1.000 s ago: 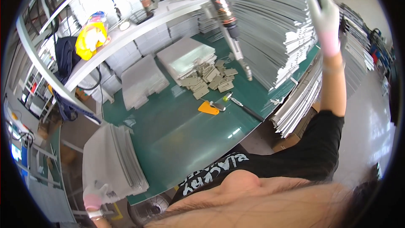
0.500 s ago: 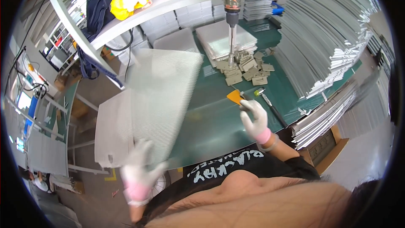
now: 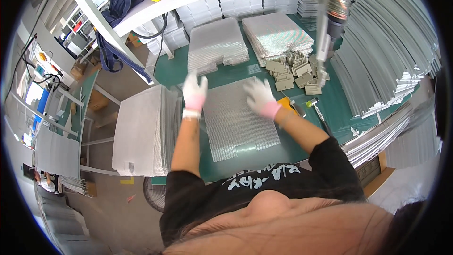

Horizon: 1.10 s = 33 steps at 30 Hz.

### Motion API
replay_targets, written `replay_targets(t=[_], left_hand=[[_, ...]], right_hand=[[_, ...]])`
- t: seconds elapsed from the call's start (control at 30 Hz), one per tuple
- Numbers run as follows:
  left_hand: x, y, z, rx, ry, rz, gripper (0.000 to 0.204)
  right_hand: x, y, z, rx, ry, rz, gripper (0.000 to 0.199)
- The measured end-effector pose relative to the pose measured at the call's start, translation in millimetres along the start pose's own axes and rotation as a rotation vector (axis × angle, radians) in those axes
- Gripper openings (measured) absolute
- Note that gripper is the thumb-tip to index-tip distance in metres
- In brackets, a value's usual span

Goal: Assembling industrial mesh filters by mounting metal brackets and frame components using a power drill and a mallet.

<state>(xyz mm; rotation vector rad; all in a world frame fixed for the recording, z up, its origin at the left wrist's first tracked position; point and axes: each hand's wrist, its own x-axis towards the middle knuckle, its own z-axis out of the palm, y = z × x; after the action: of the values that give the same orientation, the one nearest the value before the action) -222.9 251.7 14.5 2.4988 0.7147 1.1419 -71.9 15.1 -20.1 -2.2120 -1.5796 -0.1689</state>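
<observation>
Head view shows left hand (image 3: 194,92) and right hand (image 3: 258,95), both spread flat, pressing a perforated metal sheet (image 3: 237,120) near the green desk's (image 3: 302,137) front edge.

I wear thin white knit gloves with pink cuffs at the wrist, one on my left hand (image 3: 195,92) and one on my right hand (image 3: 258,96). My forearms are bare below short black sleeves. The shirt is a black tee with pale lettering printed across the chest, and the cloth below it is tan.
</observation>
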Motion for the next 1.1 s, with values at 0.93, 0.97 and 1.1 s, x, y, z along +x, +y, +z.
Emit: replay_targets(t=[0.93,0.97,1.1], left_hand=[[101.9,-78.2,50.9,-0.369,-0.171,-0.306,0.053],[103.8,-71.9,48.2,-0.33,-0.06,-0.255,0.05],[118.9,-48.7,29.3,-0.698,0.122,-0.226,0.047]], right_hand=[[196.4,37.4,-74.3,0.374,0.086,0.426,0.05],[196.6,28.6,-73.3,0.316,0.055,0.453,0.054],[200.4,7.1,-75.5,0.218,-0.042,0.487,0.064]])
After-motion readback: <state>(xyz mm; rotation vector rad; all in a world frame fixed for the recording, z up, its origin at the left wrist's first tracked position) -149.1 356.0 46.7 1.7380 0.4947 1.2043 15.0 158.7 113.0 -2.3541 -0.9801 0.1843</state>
